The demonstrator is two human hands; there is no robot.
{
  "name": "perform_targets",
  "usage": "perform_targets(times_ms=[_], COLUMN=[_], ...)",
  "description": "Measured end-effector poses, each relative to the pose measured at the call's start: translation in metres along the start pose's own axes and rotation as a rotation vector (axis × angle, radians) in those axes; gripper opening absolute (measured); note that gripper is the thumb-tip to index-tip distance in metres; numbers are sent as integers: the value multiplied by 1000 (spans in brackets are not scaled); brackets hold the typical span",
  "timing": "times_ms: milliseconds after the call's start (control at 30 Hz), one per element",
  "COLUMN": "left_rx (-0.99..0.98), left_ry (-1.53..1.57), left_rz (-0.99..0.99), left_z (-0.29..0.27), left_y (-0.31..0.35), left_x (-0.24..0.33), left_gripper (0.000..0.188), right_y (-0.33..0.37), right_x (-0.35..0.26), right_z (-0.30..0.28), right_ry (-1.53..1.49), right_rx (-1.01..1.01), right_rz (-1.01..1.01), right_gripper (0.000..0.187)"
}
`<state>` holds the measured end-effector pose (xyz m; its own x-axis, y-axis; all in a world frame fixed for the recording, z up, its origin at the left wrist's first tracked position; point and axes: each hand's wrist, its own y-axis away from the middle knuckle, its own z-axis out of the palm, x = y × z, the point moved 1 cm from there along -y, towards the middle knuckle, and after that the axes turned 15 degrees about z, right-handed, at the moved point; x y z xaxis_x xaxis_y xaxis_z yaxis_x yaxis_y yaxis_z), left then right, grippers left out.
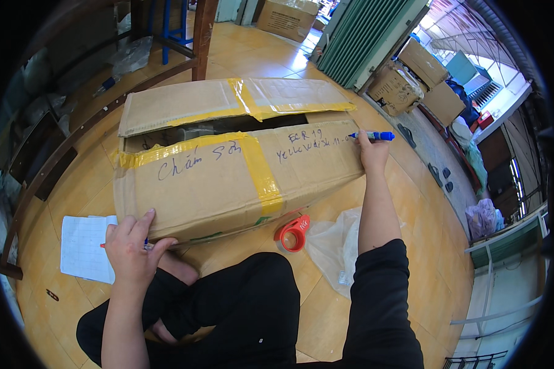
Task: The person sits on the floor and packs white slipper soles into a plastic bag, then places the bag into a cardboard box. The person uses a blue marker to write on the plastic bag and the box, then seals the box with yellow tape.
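My right hand (373, 150) is closed round a blue marker (383, 136), whose tip meets the upper right of a long cardboard box (203, 197). Dark handwriting runs across the box's near flap, which has yellow tape bands. Behind it, the far flap (172, 98) is partly raised, with a dark gap between the two; clear plastic shows inside. At the box's near left corner, the fingers of my left hand (129, 252) press on the cardboard. A thin pen (146, 243) with a red end sticks out on both sides of that hand, most of it hidden by the fingers.
Left of the box lies a sheet of paper (83, 249). A red tape dispenser (294, 234) and a clear plastic bag (332, 249) are on the tiled floor before me. Wooden furniture (204, 43) stands left, a green folding door (366, 37) behind, sandals (406, 135) and cartons (395, 86) right.
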<state>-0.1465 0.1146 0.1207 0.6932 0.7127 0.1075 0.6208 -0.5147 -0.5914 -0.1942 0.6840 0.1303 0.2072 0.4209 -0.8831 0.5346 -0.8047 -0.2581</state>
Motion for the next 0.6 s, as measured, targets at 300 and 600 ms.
perform_targets(times_ms=[300,600], left_rx=[17,-7], left_ry=[7,16], left_rz=[19,-8], left_z=[0,-1], left_y=[0,1], left_x=[-1,-1], left_gripper=[66,68], right_y=[1,-2], right_x=[5,1], right_z=[2,2], right_ry=[-47,-29], right_rx=[36,120], right_rz=[10,44], right_gripper=[29,30])
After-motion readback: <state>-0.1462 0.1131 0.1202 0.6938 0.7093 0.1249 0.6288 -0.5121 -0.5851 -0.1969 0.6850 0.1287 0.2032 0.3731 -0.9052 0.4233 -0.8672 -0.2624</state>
